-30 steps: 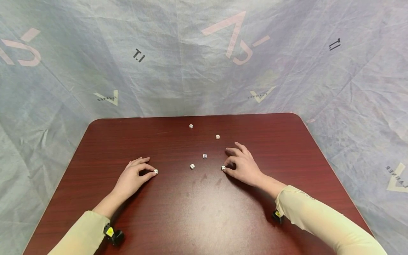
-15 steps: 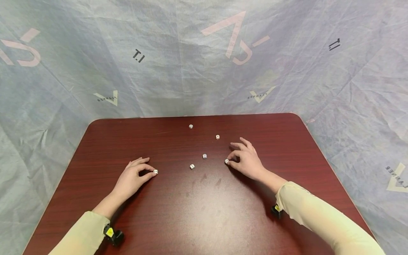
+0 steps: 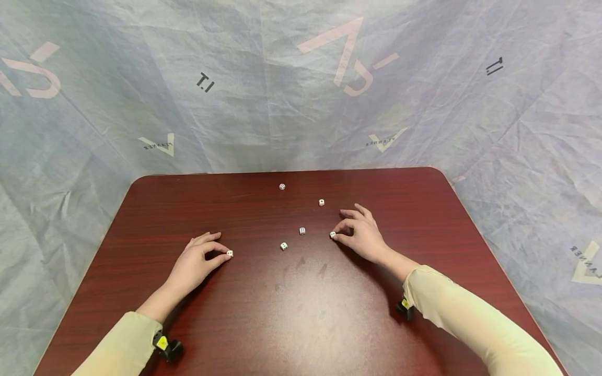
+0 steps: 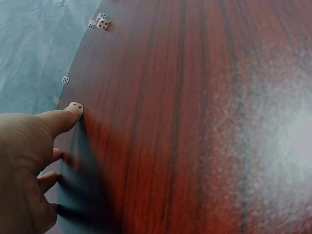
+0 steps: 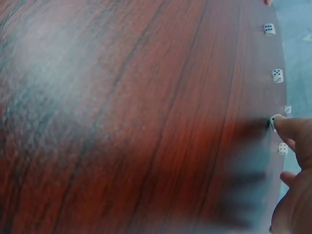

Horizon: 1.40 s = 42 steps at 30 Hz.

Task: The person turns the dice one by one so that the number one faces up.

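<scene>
Between thumb and index finger, my left hand point(image 3: 190, 266) pinches a white die point(image 3: 229, 254) at the table's left-middle. Its red pips show beside the thumb in the left wrist view, on the die point(image 4: 77, 108). My right hand point(image 3: 364, 240) pinches another white die point(image 3: 333, 235) by thumb and fingertip, its other fingers spread out. In the right wrist view the thumb covers part of that die point(image 5: 273, 123). Between the hands lie two dice, a nearer die point(image 3: 284, 246) and a farther die point(image 3: 302, 231) with dark pips on top.
Farther back on the dark red wooden table point(image 3: 301, 313) lie a die point(image 3: 322, 202) with a red pip and a die point(image 3: 282, 186) near the back edge. A printed grey cloth point(image 3: 263, 104) hangs behind and along both sides. Each wrist carries a small black camera point(image 3: 168, 347).
My right hand has carried its die away from me and slightly right, then a touch back left. The left hand and the dice on the table have stayed put.
</scene>
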Motion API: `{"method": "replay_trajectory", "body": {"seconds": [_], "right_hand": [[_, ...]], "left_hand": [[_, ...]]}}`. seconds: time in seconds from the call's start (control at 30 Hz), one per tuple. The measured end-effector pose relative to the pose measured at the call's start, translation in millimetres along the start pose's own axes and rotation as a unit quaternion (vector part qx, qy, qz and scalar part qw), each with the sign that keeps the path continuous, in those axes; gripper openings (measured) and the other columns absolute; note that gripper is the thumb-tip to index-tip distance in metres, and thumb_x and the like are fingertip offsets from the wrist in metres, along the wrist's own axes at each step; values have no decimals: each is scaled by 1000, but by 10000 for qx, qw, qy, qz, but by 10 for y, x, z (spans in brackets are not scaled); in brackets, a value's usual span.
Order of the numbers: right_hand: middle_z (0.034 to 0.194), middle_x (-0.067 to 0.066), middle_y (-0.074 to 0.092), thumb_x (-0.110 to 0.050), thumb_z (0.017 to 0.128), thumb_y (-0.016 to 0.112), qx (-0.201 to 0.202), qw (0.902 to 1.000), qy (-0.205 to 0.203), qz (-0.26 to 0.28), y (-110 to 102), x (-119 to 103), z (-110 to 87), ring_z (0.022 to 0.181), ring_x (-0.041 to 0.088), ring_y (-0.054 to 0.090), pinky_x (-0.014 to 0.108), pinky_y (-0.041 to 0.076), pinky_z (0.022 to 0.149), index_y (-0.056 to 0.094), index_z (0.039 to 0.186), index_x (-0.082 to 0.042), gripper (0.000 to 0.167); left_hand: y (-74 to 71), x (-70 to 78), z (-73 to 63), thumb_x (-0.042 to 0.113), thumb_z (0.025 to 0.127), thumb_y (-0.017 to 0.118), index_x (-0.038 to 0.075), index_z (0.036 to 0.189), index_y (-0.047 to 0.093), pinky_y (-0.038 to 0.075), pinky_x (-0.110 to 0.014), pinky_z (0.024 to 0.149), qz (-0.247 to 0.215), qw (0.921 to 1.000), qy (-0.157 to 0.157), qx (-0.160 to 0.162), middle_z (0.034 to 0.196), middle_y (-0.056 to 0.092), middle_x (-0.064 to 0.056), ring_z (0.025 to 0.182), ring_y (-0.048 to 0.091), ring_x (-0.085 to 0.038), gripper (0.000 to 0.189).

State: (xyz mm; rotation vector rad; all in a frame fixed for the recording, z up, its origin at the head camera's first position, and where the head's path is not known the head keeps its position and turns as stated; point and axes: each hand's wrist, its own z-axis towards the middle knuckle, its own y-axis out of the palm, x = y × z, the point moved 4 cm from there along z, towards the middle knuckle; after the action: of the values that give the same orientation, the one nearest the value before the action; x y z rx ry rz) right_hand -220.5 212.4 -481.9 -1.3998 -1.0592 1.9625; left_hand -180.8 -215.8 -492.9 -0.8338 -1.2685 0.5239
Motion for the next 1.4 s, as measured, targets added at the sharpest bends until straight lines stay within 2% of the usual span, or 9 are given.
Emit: {"method": "replay_trajectory", "body": {"seconds": [0.53, 0.7, 1.4], "right_hand": [[148, 12, 54, -31, 89, 83, -98, 9999, 75, -65, 17, 25, -29, 152, 42, 19, 65, 12, 120, 80, 95, -26, 9], [146, 12, 56, -32, 86, 85, -24, 9999, -32, -144, -18, -15, -28, 151, 42, 21, 65, 13, 120, 81, 97, -25, 14], [143, 10, 59, -31, 82, 88, -25, 9982, -258, -539, -41, -45, 38, 150, 42, 22, 63, 14, 121, 82, 89, -25, 10]], "left_hand": [[-7, 9, -7, 26, 91, 81, 21, 102, 79, 18, -62, 121, 4, 10000, -26, -10, 147, 55, -17, 146, 35, -42, 12], [-9, 10, -9, 27, 91, 81, 21, 102, 79, 18, -62, 121, -23, 10000, -46, -31, 148, 54, -17, 146, 35, -42, 12], [-1, 6, 1, 26, 91, 81, 22, 101, 79, 19, -63, 121, 4, 10000, 49, 44, 147, 55, -17, 145, 36, -42, 12]]}}
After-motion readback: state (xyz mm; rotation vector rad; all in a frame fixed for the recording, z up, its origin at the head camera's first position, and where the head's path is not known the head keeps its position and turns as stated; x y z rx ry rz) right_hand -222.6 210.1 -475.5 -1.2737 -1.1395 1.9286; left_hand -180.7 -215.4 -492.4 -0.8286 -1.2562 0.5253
